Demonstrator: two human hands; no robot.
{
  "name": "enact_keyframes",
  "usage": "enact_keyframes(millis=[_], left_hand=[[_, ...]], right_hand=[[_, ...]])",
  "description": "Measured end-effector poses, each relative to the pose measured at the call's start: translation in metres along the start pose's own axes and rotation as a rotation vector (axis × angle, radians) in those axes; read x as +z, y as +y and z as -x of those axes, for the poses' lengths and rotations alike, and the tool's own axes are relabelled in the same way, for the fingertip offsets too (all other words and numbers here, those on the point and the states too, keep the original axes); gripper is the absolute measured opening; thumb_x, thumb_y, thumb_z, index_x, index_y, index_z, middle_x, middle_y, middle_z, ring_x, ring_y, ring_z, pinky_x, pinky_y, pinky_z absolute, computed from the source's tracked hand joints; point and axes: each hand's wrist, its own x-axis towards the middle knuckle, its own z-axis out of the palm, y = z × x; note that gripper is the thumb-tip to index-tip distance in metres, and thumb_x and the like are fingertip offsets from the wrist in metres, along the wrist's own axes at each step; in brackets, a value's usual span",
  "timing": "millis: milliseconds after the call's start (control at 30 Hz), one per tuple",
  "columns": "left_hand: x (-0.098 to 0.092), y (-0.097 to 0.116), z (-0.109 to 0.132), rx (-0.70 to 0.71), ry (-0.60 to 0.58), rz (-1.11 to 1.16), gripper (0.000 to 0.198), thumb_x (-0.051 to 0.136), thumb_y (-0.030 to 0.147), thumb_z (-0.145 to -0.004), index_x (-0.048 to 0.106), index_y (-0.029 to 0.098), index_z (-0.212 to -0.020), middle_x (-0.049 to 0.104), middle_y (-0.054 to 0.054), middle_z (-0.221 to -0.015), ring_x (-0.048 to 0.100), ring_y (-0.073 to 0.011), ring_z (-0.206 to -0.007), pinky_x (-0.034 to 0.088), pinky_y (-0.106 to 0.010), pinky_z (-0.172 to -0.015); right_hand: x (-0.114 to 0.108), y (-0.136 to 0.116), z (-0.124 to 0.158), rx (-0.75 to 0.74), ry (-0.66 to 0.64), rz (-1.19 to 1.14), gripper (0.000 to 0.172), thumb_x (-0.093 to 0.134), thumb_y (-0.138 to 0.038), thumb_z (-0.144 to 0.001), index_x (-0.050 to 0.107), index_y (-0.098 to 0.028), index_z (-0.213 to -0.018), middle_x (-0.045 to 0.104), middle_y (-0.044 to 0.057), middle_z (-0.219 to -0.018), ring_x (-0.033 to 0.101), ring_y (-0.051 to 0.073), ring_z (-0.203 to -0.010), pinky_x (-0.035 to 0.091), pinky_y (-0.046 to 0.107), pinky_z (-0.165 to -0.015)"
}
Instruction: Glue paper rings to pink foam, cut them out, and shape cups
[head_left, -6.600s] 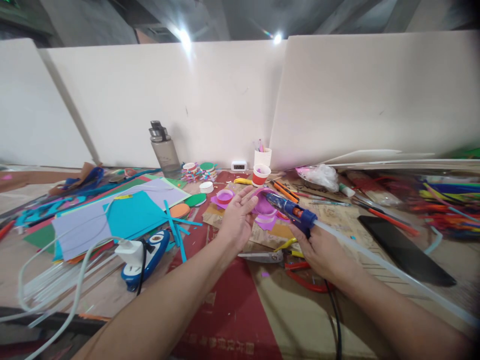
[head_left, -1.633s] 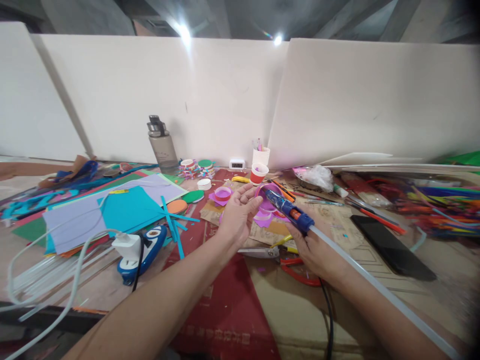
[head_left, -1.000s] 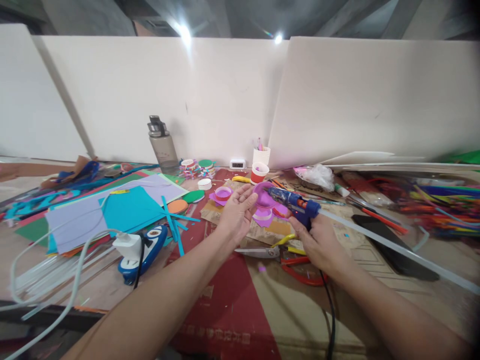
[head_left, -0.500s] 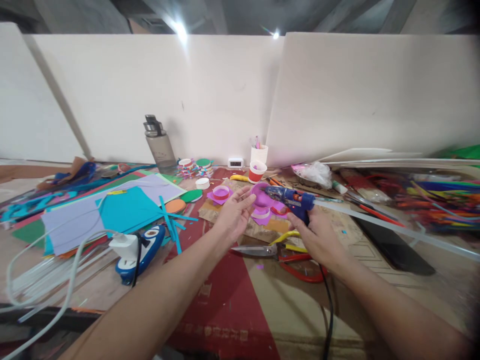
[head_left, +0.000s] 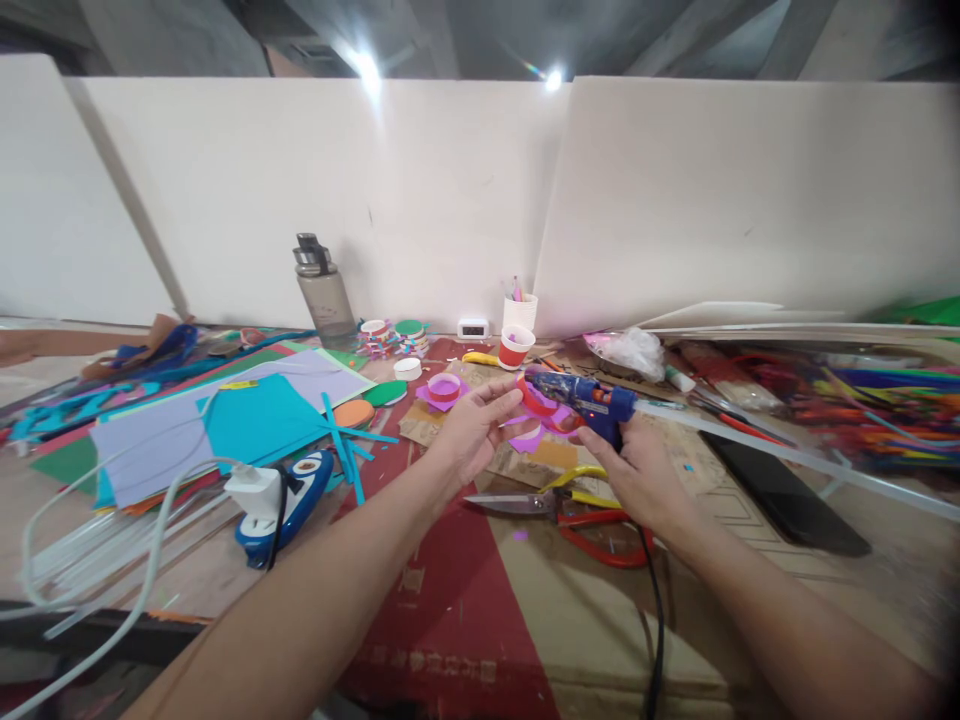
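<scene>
Head: cluttered table [head_left: 202, 590], partitions [head_left: 712, 200], glue gun [head_left: 592, 400]

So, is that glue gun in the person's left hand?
No, the right hand grips the blue glue gun, while the left hand is just beside its nozzle.

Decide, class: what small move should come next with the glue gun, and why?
Probably squeeze out a small bead of glue: the right hand holds the glue gun with its tip at the rim of the red ring, which the left hand holds steady.
</scene>
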Motion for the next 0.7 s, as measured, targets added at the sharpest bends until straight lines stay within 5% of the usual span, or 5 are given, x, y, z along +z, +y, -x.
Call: enact_keyframes(millis=[267, 500, 700], left_hand=[[0.0028, -0.0002, -0.0007, 0.049, -0.006, 0.016, 0.02, 0.075, 0.024, -0.07, 0.066, 0.012, -0.084, 0.071, -0.008, -0.091, 0.067, -0.0172, -0.081, 0.055, -0.034, -0.077], [0.0066, 0.0017, 0.0016, 0.041, 0.067, -0.016, 0.023, 0.075, 0.019, -0.069, 0.061, 0.012, -0.085, 0.067, -0.004, -0.077, 0.065, -0.0117, -0.064, 0.056, -0.026, -0.064], [0.0048, 0.0019, 0.0002, 0.031, 0.015, -0.006, 0.021, 0.074, 0.018, -0.07, 0.064, 0.011, -0.087, 0.068, -0.005, -0.079, 0.066, -0.0132, -0.069, 0.056, -0.03, -0.072]], right_hand=[[0.0001, 0.0058, 0.0038, -0.059, -0.033, 0.161, 0.031, 0.045, -0.044, -0.087, 0.061, -0.019, -0.096, 0.068, 0.012, -0.094, 0.063, 0.028, -0.089, 0.05, 0.043, -0.078], [0.0028, 0.0062, 0.0094, -0.161, -0.038, 0.247, 0.036, 0.041, -0.043, -0.09, 0.057, -0.019, -0.113, 0.065, 0.014, -0.109, 0.06, 0.029, -0.105, 0.048, 0.044, -0.087], [0.0027, 0.0084, 0.0093, -0.167, -0.027, 0.283, 0.04, 0.041, -0.043, -0.091, 0.052, -0.019, -0.12, 0.066, 0.013, -0.105, 0.062, 0.028, -0.1, 0.048, 0.044, -0.087]])
